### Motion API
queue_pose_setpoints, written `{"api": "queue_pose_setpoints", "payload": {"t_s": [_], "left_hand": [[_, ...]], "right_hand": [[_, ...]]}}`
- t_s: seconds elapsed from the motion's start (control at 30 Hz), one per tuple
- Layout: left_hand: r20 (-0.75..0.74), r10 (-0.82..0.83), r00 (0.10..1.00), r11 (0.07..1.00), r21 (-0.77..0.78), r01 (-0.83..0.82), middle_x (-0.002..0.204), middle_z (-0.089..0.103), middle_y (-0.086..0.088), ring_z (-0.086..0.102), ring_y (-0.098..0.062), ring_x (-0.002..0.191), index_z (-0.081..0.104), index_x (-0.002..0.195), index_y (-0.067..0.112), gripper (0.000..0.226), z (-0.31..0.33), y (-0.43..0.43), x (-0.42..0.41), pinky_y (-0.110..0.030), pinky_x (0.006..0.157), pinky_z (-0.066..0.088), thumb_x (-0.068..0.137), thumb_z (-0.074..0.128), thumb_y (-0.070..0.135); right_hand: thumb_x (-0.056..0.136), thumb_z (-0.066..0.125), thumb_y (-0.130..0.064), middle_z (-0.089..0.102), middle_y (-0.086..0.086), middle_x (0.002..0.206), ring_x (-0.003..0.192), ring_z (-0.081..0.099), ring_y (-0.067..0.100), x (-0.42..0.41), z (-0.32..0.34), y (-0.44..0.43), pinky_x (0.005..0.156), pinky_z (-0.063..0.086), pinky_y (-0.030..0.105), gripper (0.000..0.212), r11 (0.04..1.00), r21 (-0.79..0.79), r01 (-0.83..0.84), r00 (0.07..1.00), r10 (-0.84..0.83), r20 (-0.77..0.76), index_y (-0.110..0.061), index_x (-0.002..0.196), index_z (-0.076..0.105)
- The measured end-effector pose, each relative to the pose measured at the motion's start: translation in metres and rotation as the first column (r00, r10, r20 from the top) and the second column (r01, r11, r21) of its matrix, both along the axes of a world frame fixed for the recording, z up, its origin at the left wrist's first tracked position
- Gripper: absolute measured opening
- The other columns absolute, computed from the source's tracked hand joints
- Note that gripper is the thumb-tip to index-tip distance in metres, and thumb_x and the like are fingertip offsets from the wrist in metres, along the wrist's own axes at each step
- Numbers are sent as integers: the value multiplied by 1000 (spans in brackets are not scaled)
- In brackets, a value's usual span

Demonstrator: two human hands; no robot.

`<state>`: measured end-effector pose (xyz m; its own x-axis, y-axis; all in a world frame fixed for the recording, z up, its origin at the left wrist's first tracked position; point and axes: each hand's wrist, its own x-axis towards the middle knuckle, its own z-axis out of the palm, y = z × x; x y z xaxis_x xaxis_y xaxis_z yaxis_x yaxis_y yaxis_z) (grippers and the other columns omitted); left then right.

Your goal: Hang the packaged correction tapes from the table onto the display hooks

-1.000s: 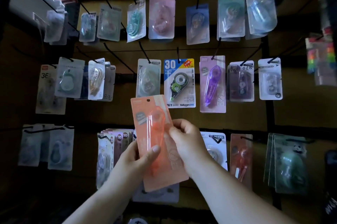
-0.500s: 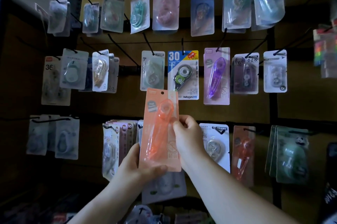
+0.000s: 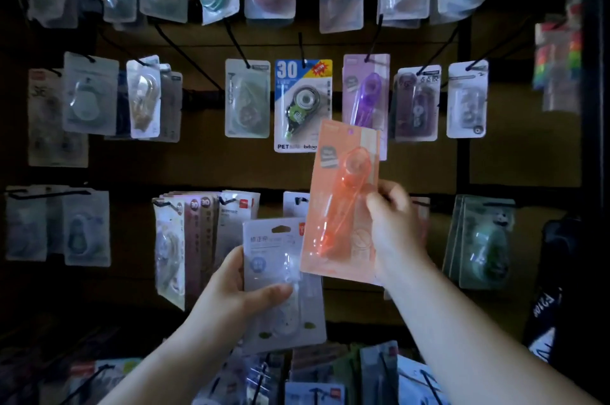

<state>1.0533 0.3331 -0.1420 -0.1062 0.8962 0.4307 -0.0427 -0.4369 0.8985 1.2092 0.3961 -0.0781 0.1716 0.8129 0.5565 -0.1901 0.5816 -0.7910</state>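
So the right hand [image 3: 392,226] has its grip clamped on the orange tape pack [image 3: 341,206], raised overlapping the hanging purple pack [image 3: 364,91]. The left hand [image 3: 237,295] has its grip clamped on a white pack [image 3: 280,276], lower down.

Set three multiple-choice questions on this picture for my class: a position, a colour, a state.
1. The orange pack is, relative to the white pack: A. right and higher B. directly below C. far left
2. The hanging pack behind the orange pack's top is: A. red B. purple C. black
3. The orange pack is: A. hung on a hook B. lying on a table C. held, off any hook
Answers: 1 A, the right hand holds it up beside the left hand's white pack. 2 B, its card and dispenser are purple. 3 C, the right hand grips its edge, no hook through its hole.
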Motion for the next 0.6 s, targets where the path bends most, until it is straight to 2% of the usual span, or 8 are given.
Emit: {"api": "queue_pose_setpoints", "payload": {"t_s": [0.1, 0.13, 0.27, 0.4, 0.5, 0.6], "left_hand": [[20, 20, 1000, 999, -42, -20, 80, 76, -5, 72, -24, 72, 58, 95, 17, 36, -4, 9, 17, -41, 65, 56, 70, 66, -7], [16, 20, 1000, 998, -53, -20, 81, 76, -6, 72, -23, 71, 58, 95, 17, 36, -5, 12, 23, -40, 64, 55, 69, 66, -7], [-2, 2, 1000, 996, -87, -2, 84, 74, -5, 71, -24, 77, 57, 95, 21, 35, -7, 21, 51, -42, 67, 56, 73, 66, -3], [-22, -54, 998, 991, -121, 51, 96, 70, -9, 68, -31, 88, 55, 99, 20, 35, -4, 23, 78, -51, 78, 54, 73, 65, -1], [-39, -52, 998, 994, -100, 48, 90, 72, -6, 70, -25, 81, 56, 97, 20, 34, -1, 26, 90, -43, 68, 56, 74, 64, -3], [-42, -70, 997, 992, -106, 65, 83, 74, -3, 72, -21, 72, 56, 94, 21, 33, 0, 28, 96, -37, 60, 56, 74, 64, -4]], "right_hand": [[90, 51, -20, 61, -2, 80, 84, 59, 21, 45, -9, 3, 83, 50, 40, 20, 995, -17, 102, 993, -101, 56, -28, 72, 52], [91, 50, -20, 62, 0, 84, 86, 60, 21, 61, -12, 4, 84, 49, 41, 20, 991, -35, 133, 989, -130, 67, -28, 73, 52], [92, 49, -19, 61, 2, 81, 77, 60, 20, 119, -20, 4, 73, 49, 34, 21, 973, -72, 217, 974, -212, 78, -27, 73, 52], [91, 52, -15, 62, 4, 76, 71, 59, 20, 157, -33, 5, 69, 48, 32, 22, 960, -136, 246, 953, -214, 214, -24, 71, 55], [89, 54, -11, 60, 7, 70, 63, 54, 19, 174, -39, 7, 61, 42, 28, 24, 954, -154, 259, 939, -211, 270, -19, 67, 57], [89, 53, -9, 59, 5, 68, 64, 54, 18, 175, -43, 8, 60, 40, 27, 23, 958, -157, 240, 935, -184, 304, -17, 68, 58]]}}
